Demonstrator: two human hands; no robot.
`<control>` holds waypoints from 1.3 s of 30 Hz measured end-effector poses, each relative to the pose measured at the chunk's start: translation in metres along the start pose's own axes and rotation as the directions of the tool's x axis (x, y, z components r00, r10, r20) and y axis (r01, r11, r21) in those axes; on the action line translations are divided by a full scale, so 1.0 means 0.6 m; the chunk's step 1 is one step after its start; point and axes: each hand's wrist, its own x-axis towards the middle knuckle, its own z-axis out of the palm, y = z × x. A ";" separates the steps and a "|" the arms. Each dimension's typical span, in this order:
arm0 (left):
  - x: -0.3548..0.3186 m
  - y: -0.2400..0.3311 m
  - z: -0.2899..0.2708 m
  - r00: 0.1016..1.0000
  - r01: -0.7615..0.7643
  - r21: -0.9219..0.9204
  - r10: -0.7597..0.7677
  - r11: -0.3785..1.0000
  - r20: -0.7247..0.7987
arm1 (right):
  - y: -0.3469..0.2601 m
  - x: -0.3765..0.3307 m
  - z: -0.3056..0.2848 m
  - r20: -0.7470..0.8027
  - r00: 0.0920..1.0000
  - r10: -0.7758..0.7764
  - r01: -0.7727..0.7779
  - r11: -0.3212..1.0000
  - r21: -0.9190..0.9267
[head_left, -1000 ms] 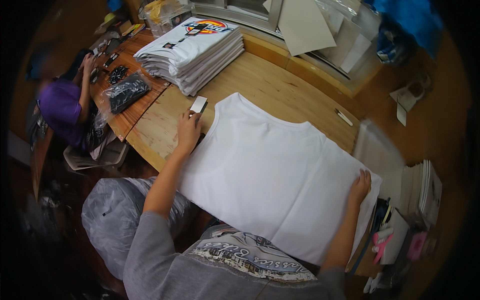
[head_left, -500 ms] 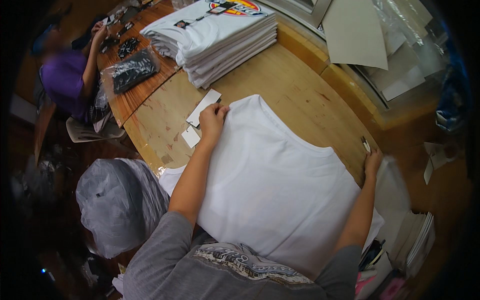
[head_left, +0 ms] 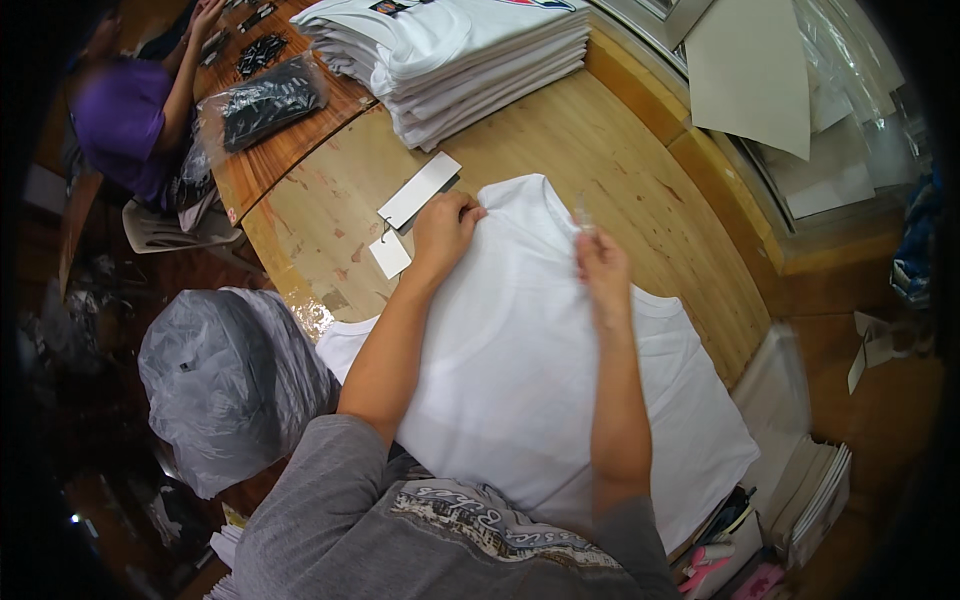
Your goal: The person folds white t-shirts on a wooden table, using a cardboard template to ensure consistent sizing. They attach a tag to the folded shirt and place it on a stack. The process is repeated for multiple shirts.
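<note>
Left hand (head_left: 443, 228) pressing curled fingers onto the collar end of the white T-shirt (head_left: 540, 370), lying flat on the wooden table (head_left: 640, 170). Right hand (head_left: 600, 270) pinching a small clear item (head_left: 581, 212) just above the shirt, forearm stretching up across the cloth. Lying just left of the left hand: two white card tags (head_left: 410, 205). Sitting beyond: stack of folded shirts (head_left: 460, 60). Bulging at lower left: grey plastic bag (head_left: 225, 385)
</note>
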 end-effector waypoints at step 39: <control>-0.105 -0.086 -0.424 0.876 0.375 0.201 -0.417 0.905 0.242 | 0.053 0.080 -0.236 -0.217 0.785 -0.580 -0.023 0.323 -0.946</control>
